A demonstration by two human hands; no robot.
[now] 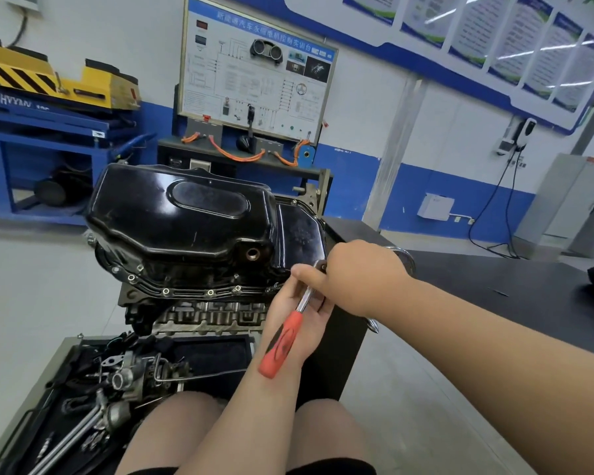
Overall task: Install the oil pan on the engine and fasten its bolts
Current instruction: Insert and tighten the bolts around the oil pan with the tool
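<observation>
1. Two hands meet on a ratchet wrench (282, 344) just right of the frame's centre. The right hand (357, 275) is curled over the wrench head, with one digit stretched out to the left.
2. The left hand (294, 305) reaches up from the bottom of the frame. Its fingers are wrapped around the chrome shaft, and the red and black handle lies back along the left forearm.
3. The wrench head sits at the lower right corner of the oil pan (179, 217). Whether it is seated on a bolt cannot be seen, because the right hand covers it.
4. The glossy black oil pan fills the centre of the frame, resting sump upward on the engine block (206, 315). An open drain hole (252, 253) shows on its near wall.
5. Several bolts (165, 291) stand in a row along the pan's near flange.
6. A black tray (216, 358) lies below the engine at lower left, holding loose metal engine parts and pipes.
7. The person's bare knees show at the bottom centre of the frame.
8. A dark table (494, 286) stretches to the right behind the right forearm.
9. An electrical training board (258, 73) with orange cables stands at upper centre. A yellow and black striped lift (48, 80) on a blue frame sits at upper left.
</observation>
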